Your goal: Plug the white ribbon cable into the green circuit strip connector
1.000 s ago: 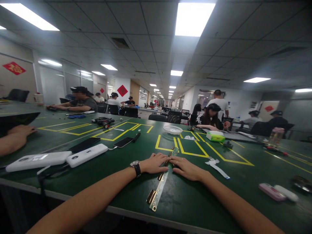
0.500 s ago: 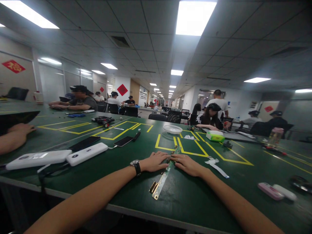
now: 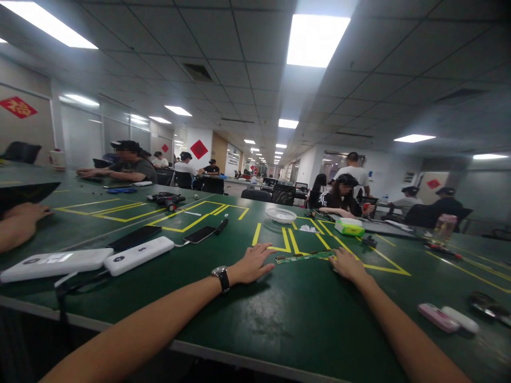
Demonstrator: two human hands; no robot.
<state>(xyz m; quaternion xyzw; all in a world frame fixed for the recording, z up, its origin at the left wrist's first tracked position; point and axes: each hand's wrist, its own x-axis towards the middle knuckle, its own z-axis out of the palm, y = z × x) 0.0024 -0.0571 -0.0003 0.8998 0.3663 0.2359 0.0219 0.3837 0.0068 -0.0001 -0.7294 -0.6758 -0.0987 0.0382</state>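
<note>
A long narrow green circuit strip (image 3: 304, 257) lies flat and crosswise on the green table (image 3: 279, 314), between my two hands. My left hand (image 3: 253, 263), with a watch on its wrist, rests palm down with fingers spread, its fingertips near the strip's left end. My right hand (image 3: 348, 264) lies flat at the strip's right end, fingers stretched out and touching it. Neither hand holds anything.
Two white power banks (image 3: 138, 255) and two phones (image 3: 201, 234) lie to the left. A white dish (image 3: 281, 214) and a green-white box (image 3: 349, 227) sit beyond the yellow tape lines. A pink case (image 3: 437, 317) lies at right. Another person's hand (image 3: 19, 215) rests far left; several people sit around.
The strip has swung from pointing toward me to lying crosswise and farther away. My right hand moved right with its end. My left hand stayed put.
</note>
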